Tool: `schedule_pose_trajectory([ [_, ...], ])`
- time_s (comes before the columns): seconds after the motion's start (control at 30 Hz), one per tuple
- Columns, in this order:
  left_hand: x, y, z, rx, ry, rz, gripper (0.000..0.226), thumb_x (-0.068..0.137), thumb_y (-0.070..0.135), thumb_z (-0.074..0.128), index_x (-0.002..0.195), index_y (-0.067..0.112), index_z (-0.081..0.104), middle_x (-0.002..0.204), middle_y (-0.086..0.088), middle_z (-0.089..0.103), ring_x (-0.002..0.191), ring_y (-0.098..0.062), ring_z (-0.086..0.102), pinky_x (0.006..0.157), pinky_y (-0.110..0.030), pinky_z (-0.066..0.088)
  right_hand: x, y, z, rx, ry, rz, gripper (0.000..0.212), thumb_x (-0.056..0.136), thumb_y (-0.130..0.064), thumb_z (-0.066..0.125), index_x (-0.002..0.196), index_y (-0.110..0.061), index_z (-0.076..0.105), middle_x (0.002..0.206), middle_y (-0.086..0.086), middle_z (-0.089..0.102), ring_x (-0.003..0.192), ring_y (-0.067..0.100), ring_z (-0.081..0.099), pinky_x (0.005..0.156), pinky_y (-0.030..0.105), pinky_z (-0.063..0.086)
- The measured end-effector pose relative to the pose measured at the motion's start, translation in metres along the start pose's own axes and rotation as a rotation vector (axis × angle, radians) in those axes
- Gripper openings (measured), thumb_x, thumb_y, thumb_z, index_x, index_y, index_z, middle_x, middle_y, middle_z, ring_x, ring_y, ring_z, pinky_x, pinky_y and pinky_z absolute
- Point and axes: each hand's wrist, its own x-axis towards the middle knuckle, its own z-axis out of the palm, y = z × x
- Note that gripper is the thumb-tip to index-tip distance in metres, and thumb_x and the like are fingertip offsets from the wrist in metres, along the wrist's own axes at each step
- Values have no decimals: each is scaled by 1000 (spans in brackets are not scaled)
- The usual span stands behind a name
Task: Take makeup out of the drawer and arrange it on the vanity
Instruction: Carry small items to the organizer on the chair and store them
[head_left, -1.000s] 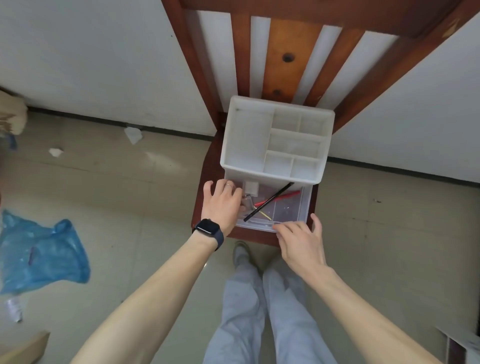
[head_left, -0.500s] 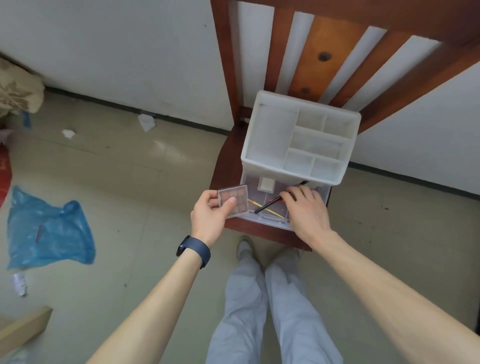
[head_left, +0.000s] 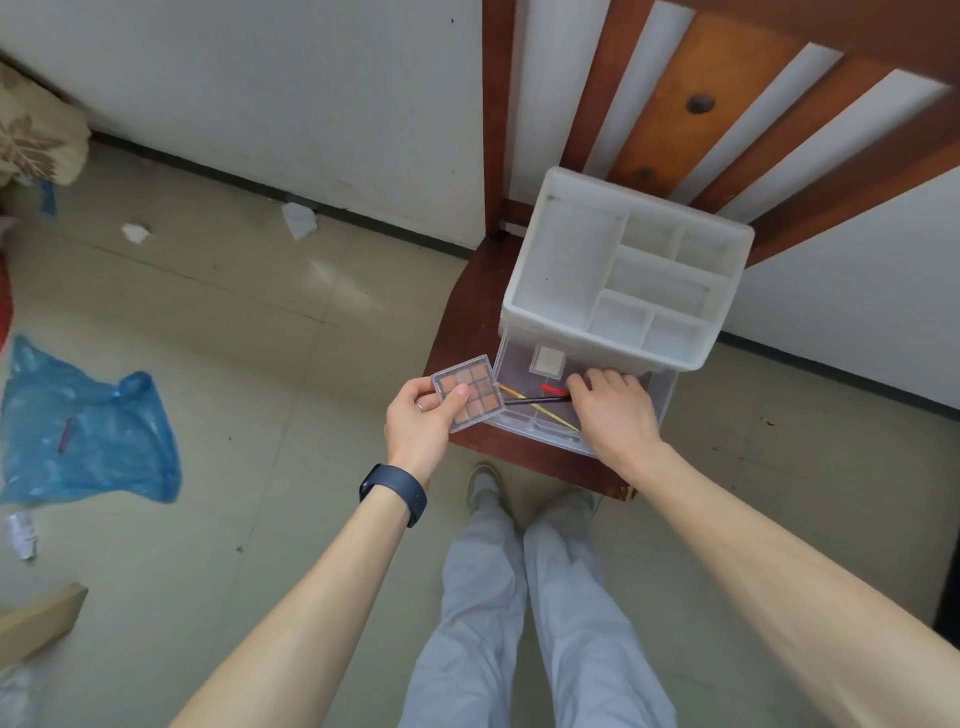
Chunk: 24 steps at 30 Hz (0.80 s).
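Legs: grey trousers (head_left: 519, 623) filled the bottom of the view, with two shoes (head_left: 483, 486) planted at the front edge of the chair seat.
Left wrist: a dark smartwatch (head_left: 395, 491) sat on it.
Left hand (head_left: 418, 434): closed around a square clear-lidded eyeshadow palette (head_left: 469, 399), thumb on top and fingers under; it was held in the air just left of the drawer, its right corner overlapping the drawer's left edge.
Right hand (head_left: 613, 410): palm down inside the drawer, fingers curled over the far ends of the pencils (whether they actually gripped anything could not be told).
Drawer (head_left: 670, 389): clear plastic, pulled out toward the person from the bottom of the organiser.
Drawer contents: a black pencil (head_left: 535, 400) lay crosswise, a thin yellow stick (head_left: 550, 415) ran diagonally under it, a red item (head_left: 553, 388) lay beside the fingertips, and a small white square compact (head_left: 546, 360) sat at the back.
Organiser (head_left: 524, 306): white, with an open-topped tray of several compartments, standing on the chair seat.
Chair (head_left: 462, 332): dark red-brown wood, its slatted back against the white wall.
Floor: a crumpled blue plastic bag (head_left: 88, 431) lay well to the left, with scraps of paper (head_left: 298, 219) near the skirting.
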Motion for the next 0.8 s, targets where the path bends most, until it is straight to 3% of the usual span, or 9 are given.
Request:
schedule_pose_trajectory([
  [0.1,2,1,-2,-13,-1,-5,18,88,20,75,101,15,63,95,-4,76,86,-17,72,78,-31,57,1,-4,-1,68,-43,-28,30,83,0,64,112,-7,61,102,13,64,94,34,62,78,39,46],
  [0.23,5,1,-5,-17,5,-7,17,88,20,75,99,16,63,91,-1,76,83,-15,72,81,-35,57,0,-6,0,165,-49,26,27,97,-11,56,123,-11,55,112,9,59,99,32,61,69,35,36],
  [0.37,5,1,-7,-43,-7,-19,15,88,19,75,96,16,62,91,-2,76,84,-16,72,84,-37,58,-4,-3,-6,484,-147,98,30,105,-22,46,132,-12,53,119,11,62,104,36,60,77,41,50],
  [0.47,5,1,-11,-64,-7,-30,15,89,18,74,97,15,61,90,-3,76,83,-17,72,84,-39,57,-11,2,-18,733,-155,205,27,102,-27,53,127,-18,61,112,5,71,104,28,64,84,37,50],
  [0.57,0,5,-17,-97,4,-35,21,89,16,73,106,9,61,91,-3,76,82,-17,72,85,-39,57,-22,6,-33,1043,-147,366,14,94,-30,67,108,-28,71,98,-7,74,95,15,69,92,36,53],
  [0.63,-8,8,-23,-115,12,-32,25,90,16,73,110,6,62,91,-2,75,79,-13,72,80,-33,58,-34,5,-48,1261,-173,429,9,92,-28,71,101,-26,73,89,-1,76,85,16,71,89,41,57],
  [0.7,-21,12,-31,-142,23,-28,27,90,15,73,112,5,62,93,-4,76,78,-11,72,75,-26,58,-49,3,-67,1425,-197,452,10,93,-22,71,102,-21,73,94,9,77,87,24,73,91,46,58],
  [0.8,-48,19,-48,-209,58,-20,27,90,14,73,112,4,63,95,-6,77,81,-12,73,71,-23,59,-68,-4,-98,1535,-221,446,14,93,-19,71,107,-16,72,100,11,76,90,21,74,89,42,59],
])
